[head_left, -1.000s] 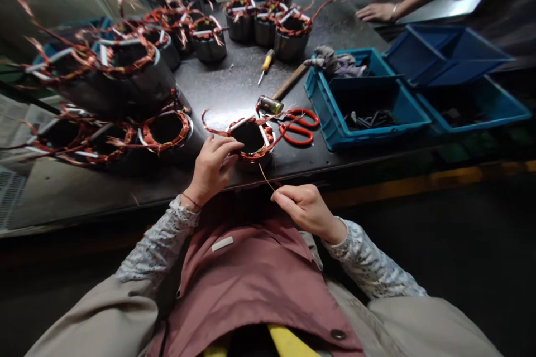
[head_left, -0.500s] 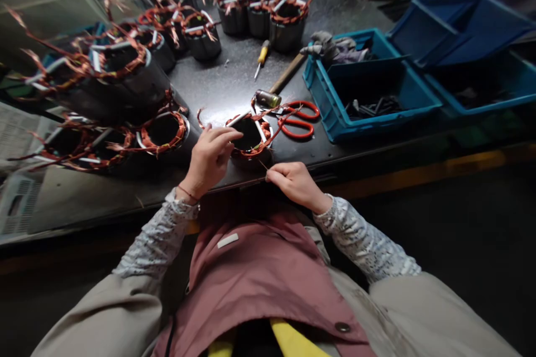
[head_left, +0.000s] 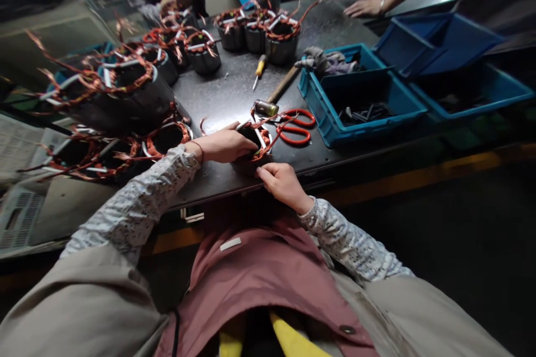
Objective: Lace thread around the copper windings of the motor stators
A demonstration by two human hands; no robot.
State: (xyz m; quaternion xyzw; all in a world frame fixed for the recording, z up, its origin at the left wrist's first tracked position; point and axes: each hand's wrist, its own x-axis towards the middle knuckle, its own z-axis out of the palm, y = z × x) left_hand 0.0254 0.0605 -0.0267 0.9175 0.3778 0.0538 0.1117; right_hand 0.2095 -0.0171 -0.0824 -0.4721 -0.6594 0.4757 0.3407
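A motor stator (head_left: 251,166) with a dark core, copper windings and white sleeves stands upright near the table's front edge. My left hand (head_left: 226,144) lies across its left rim, fingers stretched out, with some fingertips dipping into the bore and hidden there. My right hand (head_left: 282,183) is closed in a pinch low at the stator's front right side. A thin strand showed in that pinch a moment ago; now the fingers mostly cover it. Red-handled scissors (head_left: 296,127) lie just right of the stator, beside a hammer (head_left: 266,108) with a wooden handle.
Several more stators (head_left: 129,86) stand stacked at the left, others (head_left: 282,44) farther back. A yellow screwdriver (head_left: 259,70) lies mid-table. Blue bins (head_left: 364,128) with dark pieces and a glove stand at the right. Co-workers' hands (head_left: 363,7) are across the table.
My left hand has moved right, from beside the stator to over its rim and opening. My right hand has come in closer to the stator, still pinched. The view has shifted slightly.
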